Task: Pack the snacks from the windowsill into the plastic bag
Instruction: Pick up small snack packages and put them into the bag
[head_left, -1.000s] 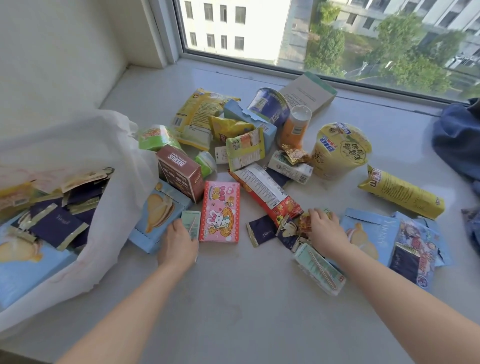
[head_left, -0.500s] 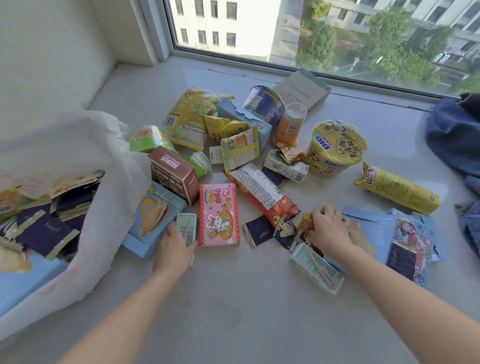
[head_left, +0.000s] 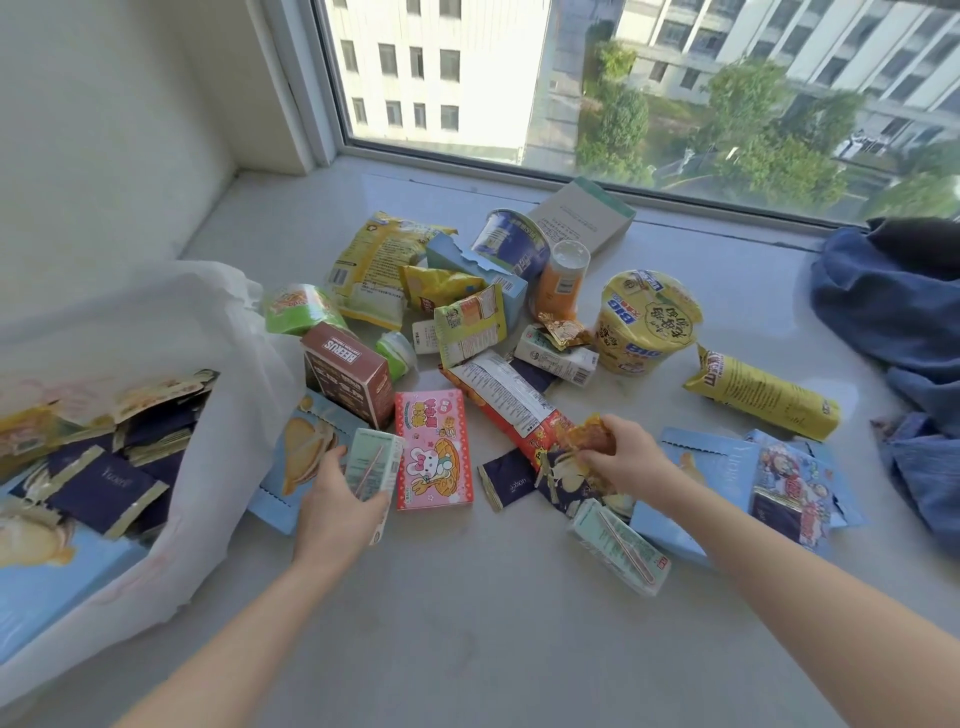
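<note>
— Snacks and the plastic bag, biggest thing down: how will each handle?

— The bag slumps open at the left edge of the frame, with blue boxes and dark sachets inside. It looks thin and floppy, so I judge its mouth needs holding up. The snacks lie mid-frame on the windowsill. The noodle cup, printed "BIG", is probably light but crushable, so take it round the wall. The brown box reads "BEERUS"; it looks stiff, so grip its sides.

— And the hands?

— Left hand, lower centre: its fingers are wrapped round a small pale drink carton, likely firm and fairly heavy, with print too small to read. Right hand, just right of centre: its fingers pinch a crumpled orange wrapper, nearly weightless and crackly, so any hold works.
</note>
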